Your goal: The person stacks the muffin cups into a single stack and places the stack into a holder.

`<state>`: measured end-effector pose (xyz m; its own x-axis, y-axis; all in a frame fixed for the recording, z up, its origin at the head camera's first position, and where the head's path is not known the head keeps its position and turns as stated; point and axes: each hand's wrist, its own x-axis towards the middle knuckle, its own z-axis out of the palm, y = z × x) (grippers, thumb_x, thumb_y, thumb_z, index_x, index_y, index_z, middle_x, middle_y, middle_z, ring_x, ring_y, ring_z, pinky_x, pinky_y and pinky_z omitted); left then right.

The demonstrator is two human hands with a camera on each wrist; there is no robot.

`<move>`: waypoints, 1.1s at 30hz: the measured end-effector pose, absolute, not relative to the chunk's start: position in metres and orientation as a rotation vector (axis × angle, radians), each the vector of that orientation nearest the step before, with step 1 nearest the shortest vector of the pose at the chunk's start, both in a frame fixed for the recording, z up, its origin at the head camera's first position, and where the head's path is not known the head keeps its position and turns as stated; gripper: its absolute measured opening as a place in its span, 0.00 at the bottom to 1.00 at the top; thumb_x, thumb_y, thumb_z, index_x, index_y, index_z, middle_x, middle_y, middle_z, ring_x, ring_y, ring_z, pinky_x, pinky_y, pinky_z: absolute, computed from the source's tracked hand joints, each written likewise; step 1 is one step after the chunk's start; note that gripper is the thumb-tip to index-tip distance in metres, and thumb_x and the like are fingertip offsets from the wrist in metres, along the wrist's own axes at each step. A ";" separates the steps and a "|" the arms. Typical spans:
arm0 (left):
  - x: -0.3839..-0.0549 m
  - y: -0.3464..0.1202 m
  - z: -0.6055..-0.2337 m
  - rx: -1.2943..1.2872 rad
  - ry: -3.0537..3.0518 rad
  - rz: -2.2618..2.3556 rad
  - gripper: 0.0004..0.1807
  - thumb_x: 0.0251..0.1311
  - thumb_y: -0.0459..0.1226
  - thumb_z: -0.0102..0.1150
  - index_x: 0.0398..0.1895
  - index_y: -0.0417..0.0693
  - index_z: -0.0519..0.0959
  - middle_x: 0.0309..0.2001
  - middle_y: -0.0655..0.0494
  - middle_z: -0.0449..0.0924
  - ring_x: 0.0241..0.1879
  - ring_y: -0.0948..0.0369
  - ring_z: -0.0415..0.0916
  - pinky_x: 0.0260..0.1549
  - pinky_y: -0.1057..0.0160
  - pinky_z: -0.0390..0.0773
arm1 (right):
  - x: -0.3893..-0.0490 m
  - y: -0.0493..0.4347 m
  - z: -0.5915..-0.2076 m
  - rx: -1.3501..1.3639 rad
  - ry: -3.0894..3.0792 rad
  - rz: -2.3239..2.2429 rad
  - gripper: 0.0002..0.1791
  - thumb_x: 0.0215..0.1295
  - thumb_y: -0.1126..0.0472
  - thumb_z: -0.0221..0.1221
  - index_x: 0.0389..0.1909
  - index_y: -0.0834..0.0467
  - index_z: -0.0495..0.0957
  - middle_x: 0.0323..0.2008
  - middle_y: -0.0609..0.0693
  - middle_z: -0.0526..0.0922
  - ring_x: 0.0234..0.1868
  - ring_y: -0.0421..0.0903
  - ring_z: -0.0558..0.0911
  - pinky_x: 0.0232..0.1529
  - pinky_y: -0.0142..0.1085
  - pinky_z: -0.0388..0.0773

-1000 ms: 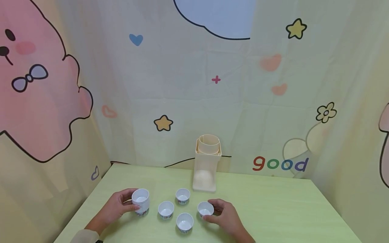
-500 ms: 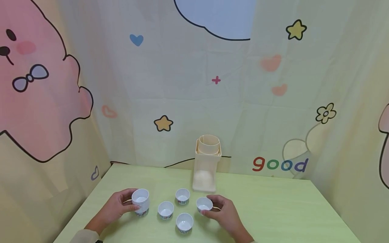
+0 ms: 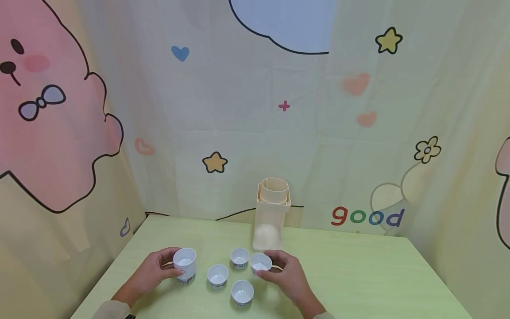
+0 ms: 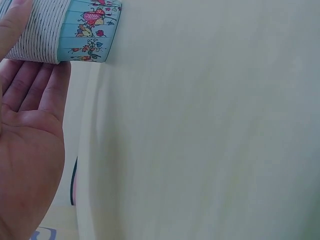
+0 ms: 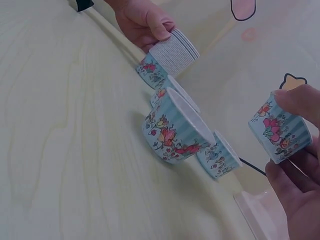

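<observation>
At the table's left, my left hand [image 3: 161, 269] grips a stack of nested paper cups [image 3: 185, 264], blue with flower prints below many white rims. My right hand [image 3: 288, 274] pinches one paper cup [image 3: 260, 263] between thumb and fingers; in the right wrist view this flowered cup [image 5: 280, 127] is off the table. Three more paper cups stand upright between the hands: a back cup [image 3: 239, 258], a left cup [image 3: 218, 276] and a front cup [image 3: 242, 292]. The held cup is beside the back cup, overlapping its edge in the head view.
Behind the cups a cream plastic holder [image 3: 271, 221] with a round tube on top stands near the back edge of the pale green table [image 3: 350, 274]. A printed curtain [image 3: 239, 110] hangs behind and at both sides.
My right hand has lifted its cup and carried it up and to the left, towards the back cup. The left hand and its stack stay in place.
</observation>
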<state>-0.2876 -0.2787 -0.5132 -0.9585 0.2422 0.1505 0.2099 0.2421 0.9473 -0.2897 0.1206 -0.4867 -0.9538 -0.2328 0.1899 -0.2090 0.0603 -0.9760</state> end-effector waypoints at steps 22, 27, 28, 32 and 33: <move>-0.287 -0.278 -0.512 0.441 2.469 1.847 0.39 0.55 0.37 0.76 0.68 0.30 0.70 0.65 0.32 0.74 0.63 0.45 0.77 0.57 0.64 0.84 | -0.295 0.066 -0.469 -0.634 2.147 -2.123 0.30 0.52 0.68 0.77 0.57 0.70 0.79 0.52 0.63 0.85 0.46 0.44 0.86 0.48 0.31 0.87; -0.287 -0.277 -0.512 0.409 2.485 1.830 0.38 0.56 0.38 0.76 0.67 0.31 0.70 0.65 0.34 0.75 0.62 0.47 0.78 0.56 0.64 0.84 | -0.297 0.056 -0.467 -0.638 2.117 -2.134 0.30 0.52 0.68 0.77 0.57 0.69 0.79 0.51 0.64 0.85 0.46 0.45 0.87 0.47 0.32 0.87; -0.288 -0.277 -0.512 0.403 2.490 1.827 0.38 0.56 0.38 0.76 0.67 0.32 0.71 0.64 0.34 0.76 0.62 0.48 0.78 0.56 0.64 0.84 | -0.297 0.054 -0.466 -0.643 2.115 -2.135 0.30 0.52 0.67 0.77 0.57 0.69 0.79 0.51 0.64 0.85 0.46 0.45 0.87 0.47 0.32 0.87; -0.289 -0.278 -0.513 0.380 2.492 1.822 0.38 0.55 0.39 0.77 0.67 0.34 0.72 0.64 0.35 0.76 0.62 0.47 0.78 0.57 0.63 0.84 | -0.297 0.046 -0.465 -0.652 2.114 -2.131 0.30 0.53 0.67 0.76 0.57 0.69 0.79 0.52 0.65 0.85 0.46 0.46 0.87 0.48 0.31 0.87; -0.289 -0.279 -0.514 0.373 2.488 1.827 0.38 0.54 0.39 0.77 0.66 0.34 0.72 0.64 0.35 0.76 0.63 0.46 0.78 0.57 0.63 0.84 | -0.297 0.044 -0.464 -0.654 2.112 -2.129 0.30 0.53 0.67 0.76 0.57 0.69 0.79 0.52 0.64 0.85 0.46 0.46 0.88 0.48 0.31 0.87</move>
